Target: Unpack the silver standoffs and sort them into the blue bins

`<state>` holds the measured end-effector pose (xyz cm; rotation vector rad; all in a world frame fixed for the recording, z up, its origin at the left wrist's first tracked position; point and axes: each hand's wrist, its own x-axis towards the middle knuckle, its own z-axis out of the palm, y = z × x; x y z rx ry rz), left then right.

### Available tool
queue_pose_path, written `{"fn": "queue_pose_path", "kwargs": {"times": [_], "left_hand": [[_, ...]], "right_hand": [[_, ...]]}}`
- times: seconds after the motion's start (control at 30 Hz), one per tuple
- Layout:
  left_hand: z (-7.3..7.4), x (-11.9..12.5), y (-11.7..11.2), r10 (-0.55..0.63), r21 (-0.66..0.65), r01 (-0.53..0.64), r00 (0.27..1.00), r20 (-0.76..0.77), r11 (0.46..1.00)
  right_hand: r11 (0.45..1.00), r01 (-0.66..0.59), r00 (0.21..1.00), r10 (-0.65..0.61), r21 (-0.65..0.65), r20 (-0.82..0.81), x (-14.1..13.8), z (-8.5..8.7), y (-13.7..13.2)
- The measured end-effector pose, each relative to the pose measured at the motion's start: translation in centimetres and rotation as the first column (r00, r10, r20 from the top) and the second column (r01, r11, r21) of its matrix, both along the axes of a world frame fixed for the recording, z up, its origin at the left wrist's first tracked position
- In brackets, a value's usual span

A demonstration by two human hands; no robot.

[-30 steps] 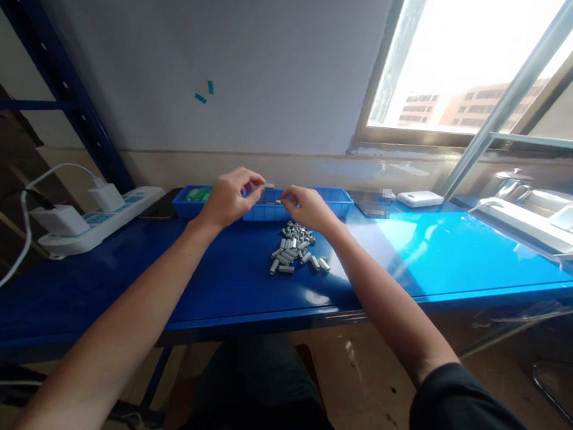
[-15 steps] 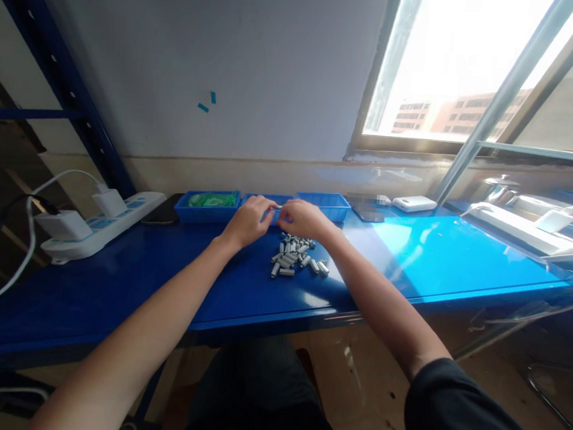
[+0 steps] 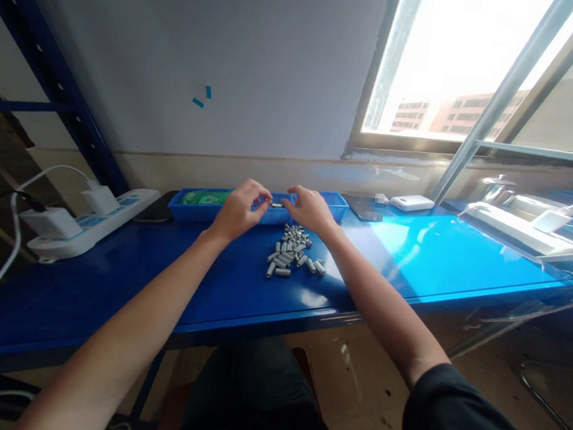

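Note:
My left hand (image 3: 241,210) is pinched at the fingertips on one end of a small pale metal cylinder (image 3: 277,205), held above the blue bins. My right hand (image 3: 311,210) is just to its right, thumb and forefinger apart by the piece's other end; whether the thumb touches it I cannot make out. Below both hands, a loose pile of small silver-grey metal cylinders (image 3: 284,260) lies on the blue table (image 3: 230,290). Smaller metal pieces (image 3: 295,234) are heaped at the pile's far side.
Blue plastic bins (image 3: 336,209) line the back of the table; the left one holds a green packet (image 3: 202,197). Power strips (image 3: 89,231) with chargers are at left and far right. A white box (image 3: 412,202) lies near the window, a dark phone (image 3: 155,210) by the bins.
My hands have moved a little apart, and the right thumb and forefinger have opened. The small cylinder between them shows more plainly. The view has shifted slightly.

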<state>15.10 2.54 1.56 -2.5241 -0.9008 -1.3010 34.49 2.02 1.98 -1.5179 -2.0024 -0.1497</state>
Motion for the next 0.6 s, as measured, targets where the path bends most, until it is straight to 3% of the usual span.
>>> {"fn": "queue_pose_path", "kwargs": {"times": [0.1,0.2,0.33,0.43,0.53,0.6], "left_hand": [[2.7,-0.4,-1.0,0.057,0.244,-0.130,0.957,0.284,0.961],[4.2,-0.6,-0.6,0.064,0.314,-0.201,0.916,0.396,0.928],[5.6,1.5,1.6,0.086,0.207,-0.190,0.899,0.429,0.960],[6.8,5.4,3.5,0.084,0.125,-0.152,0.897,0.435,0.980],[7.0,9.3,5.3,0.104,-0.113,-0.084,0.978,0.183,0.990],[5.9,10.4,6.1,0.093,-0.331,-0.111,0.993,-0.071,0.937]], "right_hand": [[0.996,-0.088,0.995,0.089,-0.024,0.054,-1.0,0.5,-0.9],[0.986,-0.119,0.978,0.137,-0.115,0.155,-0.7,0.5,-1.1],[0.915,-0.164,0.917,0.279,-0.369,0.283,-0.4,-0.3,-0.9],[0.894,-0.158,0.894,0.310,-0.420,0.323,-0.9,-0.9,-0.8],[0.905,-0.181,0.894,0.314,-0.386,0.318,-1.3,-1.1,-0.9],[0.908,-0.217,0.901,0.328,-0.359,0.286,-1.0,-0.8,-1.0]]}}
